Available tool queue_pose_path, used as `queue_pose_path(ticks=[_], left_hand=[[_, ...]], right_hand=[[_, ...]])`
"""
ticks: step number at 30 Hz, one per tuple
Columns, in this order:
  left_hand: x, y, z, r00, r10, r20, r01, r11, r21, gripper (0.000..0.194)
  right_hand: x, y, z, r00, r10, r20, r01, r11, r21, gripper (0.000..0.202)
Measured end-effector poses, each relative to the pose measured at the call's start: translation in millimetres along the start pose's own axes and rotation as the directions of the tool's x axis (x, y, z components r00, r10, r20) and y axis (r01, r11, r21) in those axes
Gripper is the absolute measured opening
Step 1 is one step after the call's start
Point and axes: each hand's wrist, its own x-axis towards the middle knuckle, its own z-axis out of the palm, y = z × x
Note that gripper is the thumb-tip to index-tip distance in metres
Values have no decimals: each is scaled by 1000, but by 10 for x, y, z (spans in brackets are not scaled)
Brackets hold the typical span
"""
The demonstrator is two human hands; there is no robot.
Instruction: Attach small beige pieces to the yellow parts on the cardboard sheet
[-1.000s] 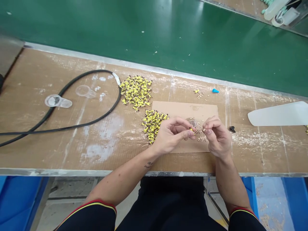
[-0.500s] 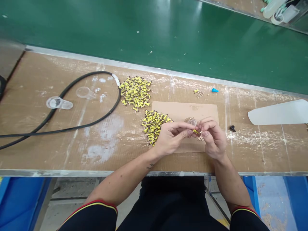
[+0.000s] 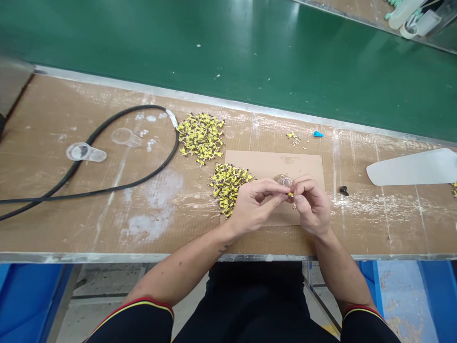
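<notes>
My left hand (image 3: pixel 255 202) pinches a tiny yellow figure (image 3: pixel 291 194) over a cardboard sheet (image 3: pixel 274 164). Against its other end press the thumb and fingertips of my right hand (image 3: pixel 311 205); whether a small part sits between them is too small to make out. Just behind my fingertips stands a small clear cup (image 3: pixel 284 181). Several little pale pieces (image 3: pixel 294 206) lie on the sheet, mostly covered by my right hand. Left of my left hand spreads a heap of yellow-and-dark figures (image 3: pixel 226 188), and a second heap (image 3: pixel 202 136) lies farther back.
A black cable (image 3: pixel 135 112) loops across the left of the table, near two clear plastic scoops (image 3: pixel 85 152). Toward the right lie a blue cap (image 3: pixel 318 134), a small black piece (image 3: pixel 343 190) and a long white blade-shaped piece (image 3: pixel 410 166). A green belt (image 3: pixel 214 57) runs behind.
My right hand has moved slightly left, closer to my left hand. The yellow figure is now more hidden between my fingertips, and fewer pale pieces show beneath.
</notes>
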Motion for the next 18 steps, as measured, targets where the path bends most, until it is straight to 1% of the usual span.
queue_pose_path(ticks=[7, 10, 12, 14, 16, 18], left_hand=[[3, -13, -12, 999, 42, 12, -43, 996, 75, 11], [-7, -12, -21, 991, 130, 22, -131, 976, 175, 6], [-21, -17, -22, 974, 227, 22, -225, 940, 257, 11], [-40, -29, -22, 946, 323, 22, -312, 893, 324, 21], [-54, -45, -22, 915, 401, 31, -381, 840, 386, 33], [-58, -59, -25, 874, 482, 58, -453, 769, 451, 42]], right_hand=[[-32, 42, -12, 1000, 12, 8, -12, 1000, -11, 9], [-36, 49, -9, 1000, 9, 3, -9, 998, -55, 9], [-30, 45, -9, 1000, 7, 9, -6, 997, -82, 7], [-21, 33, -10, 1000, 12, 22, -9, 995, -102, 5], [-15, 16, -9, 999, 18, 41, -14, 995, -102, 5], [-13, 1, -2, 998, 25, 60, -20, 997, -79, 5]])
